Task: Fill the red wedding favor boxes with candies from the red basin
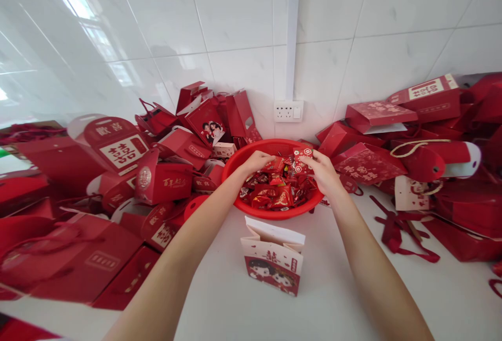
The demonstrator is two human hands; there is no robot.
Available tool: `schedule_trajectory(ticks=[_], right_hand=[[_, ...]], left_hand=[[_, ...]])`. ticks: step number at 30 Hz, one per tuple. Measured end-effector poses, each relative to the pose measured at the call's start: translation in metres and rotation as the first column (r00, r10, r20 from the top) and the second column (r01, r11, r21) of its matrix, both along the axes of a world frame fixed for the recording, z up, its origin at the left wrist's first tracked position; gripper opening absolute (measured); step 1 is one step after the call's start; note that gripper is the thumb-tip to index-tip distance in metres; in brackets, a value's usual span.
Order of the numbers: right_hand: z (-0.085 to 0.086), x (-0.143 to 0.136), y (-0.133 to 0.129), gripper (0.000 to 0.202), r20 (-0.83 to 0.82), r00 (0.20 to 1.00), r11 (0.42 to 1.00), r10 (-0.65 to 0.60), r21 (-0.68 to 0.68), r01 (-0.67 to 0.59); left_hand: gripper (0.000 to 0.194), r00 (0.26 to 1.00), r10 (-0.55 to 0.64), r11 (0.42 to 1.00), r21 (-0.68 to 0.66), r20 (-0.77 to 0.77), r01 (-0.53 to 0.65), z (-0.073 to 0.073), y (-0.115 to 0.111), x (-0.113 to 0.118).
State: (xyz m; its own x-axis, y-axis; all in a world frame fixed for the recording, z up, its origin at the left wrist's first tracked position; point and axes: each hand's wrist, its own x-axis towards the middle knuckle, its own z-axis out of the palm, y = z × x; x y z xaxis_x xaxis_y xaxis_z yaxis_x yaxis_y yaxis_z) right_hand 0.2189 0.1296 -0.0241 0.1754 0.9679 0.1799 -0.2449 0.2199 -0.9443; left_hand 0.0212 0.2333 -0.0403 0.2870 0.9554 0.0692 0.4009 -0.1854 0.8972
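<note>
Over the red plastic basket (270, 215) I have both hands. My right hand (324, 171) grips a small red box (303, 161) printed with white patterns, thumb and fingers at its right side. At the basket's left, my left hand (259, 162) has its fingers closed at a red wrapped candy (276, 164); part of its fingertips is hidden. Many shiny red wrapped candies (280, 197) fill the basket. In front of it, between my forearms, an open-topped white and red paper gift bag (272, 262) with cartoon figures stands upright on the white table (321, 299).
Red gift boxes (168, 181) and bags are heaped at the left, a large red bag (86, 257) nearest. More boxes (423, 103) pile up at the right, beside a dark red ribbon (396, 234). Behind is a tiled wall with a socket (288, 111).
</note>
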Motion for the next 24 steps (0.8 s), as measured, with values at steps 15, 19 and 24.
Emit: schedule_trajectory(ticks=[15, 19, 24], right_hand=[[0.003, -0.002, -0.003, 0.029, -0.041, 0.998, 0.998, 0.042, -0.041, -0.044], [0.005, -0.012, -0.004, 0.026, -0.121, 0.989, 0.986, 0.091, -0.129, -0.106], [0.003, -0.017, -0.005, 0.024, -0.108, 0.988, 0.979, 0.111, -0.161, -0.127]], left_hand=[[0.040, 0.994, -0.062, 0.998, 0.020, 0.095, 0.060, 0.008, -0.007, -0.002], [0.046, 0.985, -0.120, 0.993, -0.005, 0.127, 0.122, 0.011, -0.012, 0.000], [0.055, 0.916, -0.255, 0.948, -0.106, 0.310, 0.300, 0.015, -0.017, 0.004]])
